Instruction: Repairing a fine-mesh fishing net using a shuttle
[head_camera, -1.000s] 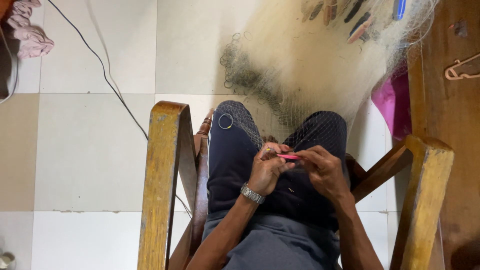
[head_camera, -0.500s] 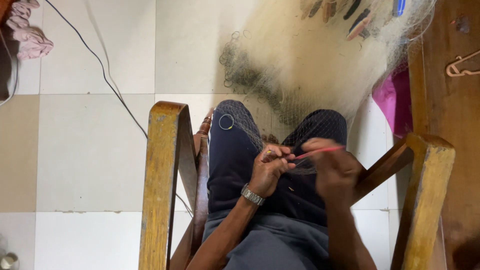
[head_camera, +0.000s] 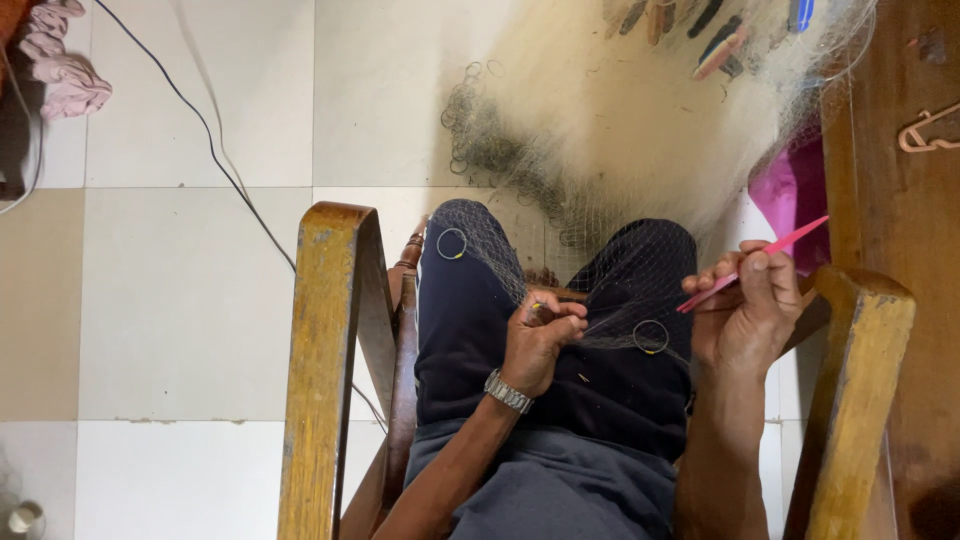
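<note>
Netting (head_camera: 620, 280) lies draped over both knees so its mesh stays taut — left hand (head_camera: 540, 335) pinches a strand, right hand (head_camera: 750, 315) pulls back, grip closed on a pink needle (head_camera: 752, 262).

Single view, head-worn camera. Looks steeply down over the wearer's own lap from close above. Frame takes in both forearms and the knees at centre, the chair arms (head_camera: 330, 350) to either side, the tiled floor (head_camera: 180, 300) to the left and beyond, and the net (head_camera: 620, 130) heaped at the top edge. No second view.
</note>
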